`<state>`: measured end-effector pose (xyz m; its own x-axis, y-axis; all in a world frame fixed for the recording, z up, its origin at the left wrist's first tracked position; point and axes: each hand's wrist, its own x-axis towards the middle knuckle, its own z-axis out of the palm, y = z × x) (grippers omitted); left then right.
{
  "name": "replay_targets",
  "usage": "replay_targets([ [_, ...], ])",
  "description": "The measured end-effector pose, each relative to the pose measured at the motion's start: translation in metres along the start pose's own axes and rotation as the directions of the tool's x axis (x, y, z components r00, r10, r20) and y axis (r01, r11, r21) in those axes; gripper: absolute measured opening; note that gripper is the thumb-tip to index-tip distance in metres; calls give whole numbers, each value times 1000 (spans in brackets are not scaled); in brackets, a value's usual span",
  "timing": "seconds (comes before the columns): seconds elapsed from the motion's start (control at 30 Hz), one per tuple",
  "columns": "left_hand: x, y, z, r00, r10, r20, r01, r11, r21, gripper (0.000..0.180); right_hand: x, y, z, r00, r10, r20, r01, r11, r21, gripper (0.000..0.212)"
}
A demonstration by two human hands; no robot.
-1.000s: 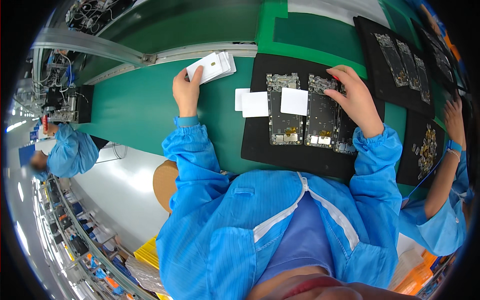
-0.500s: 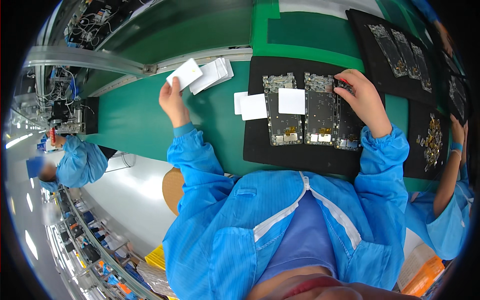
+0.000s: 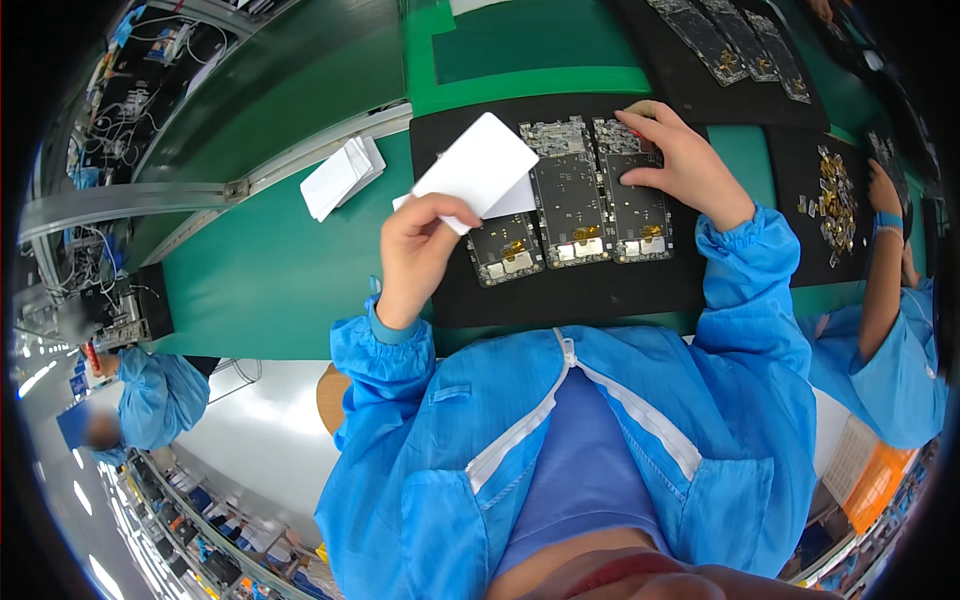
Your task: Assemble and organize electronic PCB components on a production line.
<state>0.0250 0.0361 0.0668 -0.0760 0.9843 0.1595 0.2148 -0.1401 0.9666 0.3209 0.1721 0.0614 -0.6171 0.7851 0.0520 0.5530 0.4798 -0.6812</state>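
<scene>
Saw L hand [image 3: 418, 252] swing pinched card [image 3: 482, 168] from nr stack [image 3: 342, 178] over L board [image 3: 506, 252], shifting work there; R hand [image 3: 688, 168] digits apart at R board [image 3: 642, 208], contact unclear.

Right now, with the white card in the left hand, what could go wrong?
The left hand holds a white card across the view of the left circuit board; it might brush parts unseen. The right hand is at the upper end of the right circuit board, and could nudge it against the middle circuit board, which lies close beside it.
</scene>
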Motion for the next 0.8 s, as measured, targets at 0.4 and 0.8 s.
replay_targets([
  [0.4,20,9,58,988,-101,120,114,988,-103,33,-13,28,1,993,-22,-120,36,992,120,48],
  [0.8,28,9,88,977,-174,127,194,966,-171,41,-26,15,-11,982,-33,-184,94,939,332,46],
])
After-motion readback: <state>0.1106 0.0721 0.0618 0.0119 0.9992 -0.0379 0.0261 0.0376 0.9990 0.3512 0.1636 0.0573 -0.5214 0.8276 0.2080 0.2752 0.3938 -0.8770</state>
